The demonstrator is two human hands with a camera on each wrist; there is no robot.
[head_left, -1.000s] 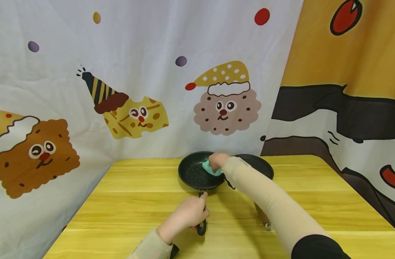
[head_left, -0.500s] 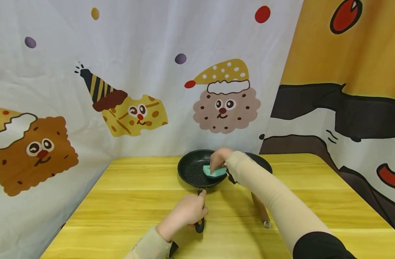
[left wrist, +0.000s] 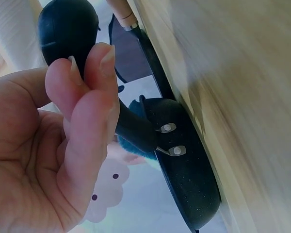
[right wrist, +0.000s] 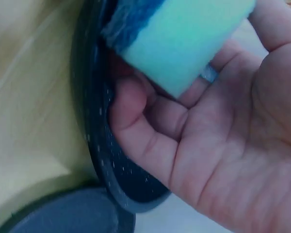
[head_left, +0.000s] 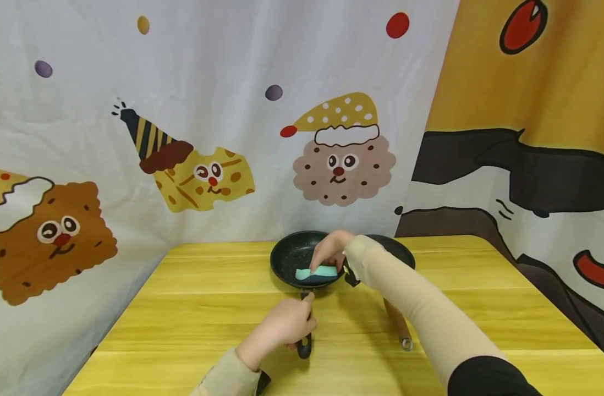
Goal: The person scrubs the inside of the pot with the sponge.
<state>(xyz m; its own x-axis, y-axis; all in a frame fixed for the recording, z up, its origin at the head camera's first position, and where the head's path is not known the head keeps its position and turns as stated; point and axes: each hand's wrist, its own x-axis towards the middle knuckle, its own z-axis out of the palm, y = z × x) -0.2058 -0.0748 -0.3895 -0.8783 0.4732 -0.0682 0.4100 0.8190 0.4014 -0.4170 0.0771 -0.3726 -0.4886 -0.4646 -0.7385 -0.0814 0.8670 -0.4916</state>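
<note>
A black speckled frying pan point(head_left: 288, 258) stands on the table with its handle toward me. My left hand point(head_left: 288, 323) grips that black handle point(left wrist: 136, 128), fingers curled round it in the left wrist view. Over the near side of the pan, my right hand point(head_left: 329, 252) holds a sponge point(head_left: 318, 273), pale turquoise with a dark blue scouring layer. The right wrist view shows the sponge point(right wrist: 184, 43) held in the curled hand, its dark layer at the pan's rim point(right wrist: 99, 145). Part of the pan's inside is hidden by the right hand.
A second dark pan point(head_left: 398, 250) with a brown handle point(head_left: 397, 324) stands just right of the first, partly covered by my right forearm. Both are on a yellow wooden table point(head_left: 208, 308). Behind the table hangs a cartoon-printed curtain point(head_left: 223, 71).
My right hand has moved the sponge from the right side of the pan to its near edge, leftward and closer to me. The left hand stays on the handle.
</note>
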